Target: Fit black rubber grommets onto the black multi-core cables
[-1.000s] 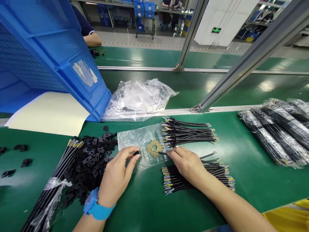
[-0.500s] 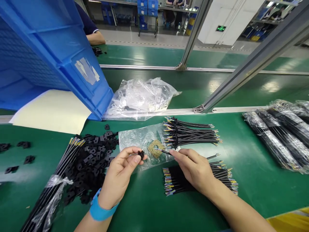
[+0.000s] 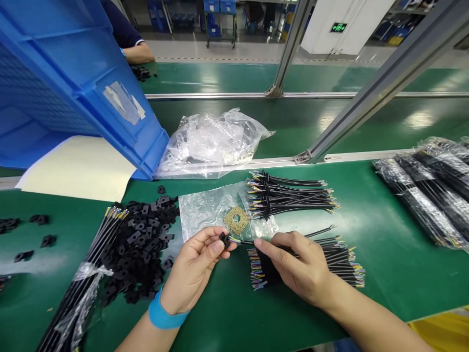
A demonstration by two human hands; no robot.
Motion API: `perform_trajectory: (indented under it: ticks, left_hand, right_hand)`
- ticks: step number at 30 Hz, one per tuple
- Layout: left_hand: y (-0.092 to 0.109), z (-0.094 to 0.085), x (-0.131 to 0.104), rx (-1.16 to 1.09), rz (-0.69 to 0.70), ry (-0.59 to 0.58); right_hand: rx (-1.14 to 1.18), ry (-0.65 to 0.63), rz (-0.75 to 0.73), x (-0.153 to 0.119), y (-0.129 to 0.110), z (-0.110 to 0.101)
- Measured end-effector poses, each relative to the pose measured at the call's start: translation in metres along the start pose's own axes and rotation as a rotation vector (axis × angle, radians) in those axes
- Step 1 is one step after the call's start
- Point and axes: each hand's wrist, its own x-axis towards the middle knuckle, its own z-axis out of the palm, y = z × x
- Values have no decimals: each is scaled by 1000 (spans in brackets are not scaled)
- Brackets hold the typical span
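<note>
Pinched between the thumb and fingers of my left hand [image 3: 200, 266] is a small black grommet [image 3: 224, 239]. My right hand [image 3: 298, 261] grips a short black cable [image 3: 246, 242] whose bared coloured wires point left and meet the grommet; whether they have entered its hole I cannot tell. Behind both hands a tan square pad with a round hole [image 3: 237, 220] lies on a clear plastic bag [image 3: 198, 210]. Under and beside my right hand is a row of cut cables [image 3: 344, 261]. Farther back lies a bundle of cables with black pieces on them [image 3: 293, 195].
A heap of black grommets [image 3: 135, 249] and a tied cable bundle [image 3: 88, 264] lie left. A blue crate [image 3: 120, 98] leans behind, beside a crumpled plastic bag [image 3: 216, 142]. Wrapped cable bundles [image 3: 425, 195] lie right. A metal post [image 3: 366, 93] slants upward. A person's arm [image 3: 137, 53] shows behind the crate.
The cable in my right hand has come down and its wire end now meets the grommet. My left hand has moved slightly right. The camera view has shifted a little.
</note>
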Motion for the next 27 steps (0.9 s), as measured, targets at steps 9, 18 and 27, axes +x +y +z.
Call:
perform_trajectory:
  ticks: [9,18,27]
  left_hand:
    - [-4,-10,2,218,163,-3]
    - [11,-9,-3,607,342,-86]
    - [-3,-4,-2,562,240,-123]
  right_hand:
    - [-21,-75,-67,4,-2,-9]
    - [-17,-69,23,3,-2,-9]
    - [-15,-18,-114,4,-8,-11]
